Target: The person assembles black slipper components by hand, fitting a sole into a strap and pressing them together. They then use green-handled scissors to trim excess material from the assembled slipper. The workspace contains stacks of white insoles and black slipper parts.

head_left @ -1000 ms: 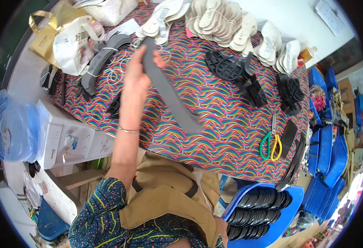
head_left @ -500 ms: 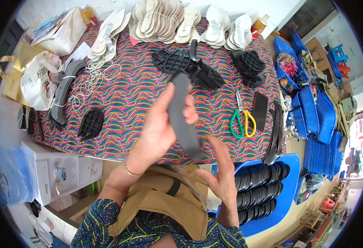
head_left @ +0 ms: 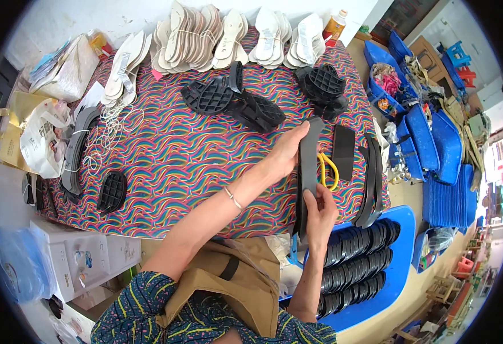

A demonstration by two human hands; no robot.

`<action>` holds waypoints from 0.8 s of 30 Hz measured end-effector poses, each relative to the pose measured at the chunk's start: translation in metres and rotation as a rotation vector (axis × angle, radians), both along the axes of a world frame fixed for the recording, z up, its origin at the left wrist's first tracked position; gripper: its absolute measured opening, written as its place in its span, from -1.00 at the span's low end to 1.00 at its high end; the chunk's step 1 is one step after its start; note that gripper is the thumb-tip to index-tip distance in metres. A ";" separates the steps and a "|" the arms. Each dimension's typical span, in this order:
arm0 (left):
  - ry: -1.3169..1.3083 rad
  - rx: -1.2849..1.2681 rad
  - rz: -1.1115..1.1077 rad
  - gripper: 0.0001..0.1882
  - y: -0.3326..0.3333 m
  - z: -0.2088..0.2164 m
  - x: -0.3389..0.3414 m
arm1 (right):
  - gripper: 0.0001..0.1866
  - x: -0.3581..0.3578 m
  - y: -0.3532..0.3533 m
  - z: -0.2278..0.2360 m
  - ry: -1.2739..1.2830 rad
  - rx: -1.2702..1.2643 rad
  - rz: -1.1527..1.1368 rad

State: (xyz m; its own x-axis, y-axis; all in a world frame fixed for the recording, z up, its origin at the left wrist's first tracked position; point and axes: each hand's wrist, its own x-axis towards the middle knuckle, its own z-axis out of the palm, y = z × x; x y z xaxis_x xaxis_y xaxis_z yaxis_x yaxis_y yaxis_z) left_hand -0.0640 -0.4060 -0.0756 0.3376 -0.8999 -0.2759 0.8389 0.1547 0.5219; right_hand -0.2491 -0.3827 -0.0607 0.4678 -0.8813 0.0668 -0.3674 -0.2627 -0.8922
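A stack of long, curved dark-grey strips (head_left: 309, 163) is held upright above the right part of the table. My left hand (head_left: 289, 150) is closed round its upper part. Lower down, my right hand (head_left: 321, 213) pinches the same strips between thumb and fingers. Just behind them lie scissors, of which the yellow handle loop (head_left: 334, 179) shows; the rest is hidden. A flat black rectangular block (head_left: 344, 152) rests to their right, with more long dark strips (head_left: 368, 186) along the table's right edge.
Black ridged sole pieces (head_left: 208, 96) lie at the back, another (head_left: 113, 191) at the left. Bundled pale insoles (head_left: 191, 37) line the wall. Tied grey strips (head_left: 78, 152) and loose string (head_left: 114, 135) are leftward. A blue tub (head_left: 399, 281) of black parts stands below right.
Both hands have moved to the right with the strips, now in front of the scissors. My right hand, open and apart before, has closed on their lower part. The view has shifted slightly.
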 end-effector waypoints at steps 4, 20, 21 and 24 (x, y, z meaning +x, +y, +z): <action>-0.398 0.046 0.013 -0.53 -0.003 -0.029 0.006 | -0.61 0.014 -0.011 -0.024 0.363 -0.515 -0.069; -0.840 0.109 0.182 -0.55 0.058 -0.032 -0.030 | -0.65 0.026 -0.015 -0.029 0.312 -0.726 0.028; -0.841 0.108 0.212 -0.54 0.058 -0.036 -0.033 | -0.65 0.026 -0.016 -0.031 0.321 -0.750 0.038; -0.765 0.124 0.211 -0.50 0.060 -0.040 -0.033 | -0.67 0.027 -0.015 -0.030 0.359 -0.804 0.048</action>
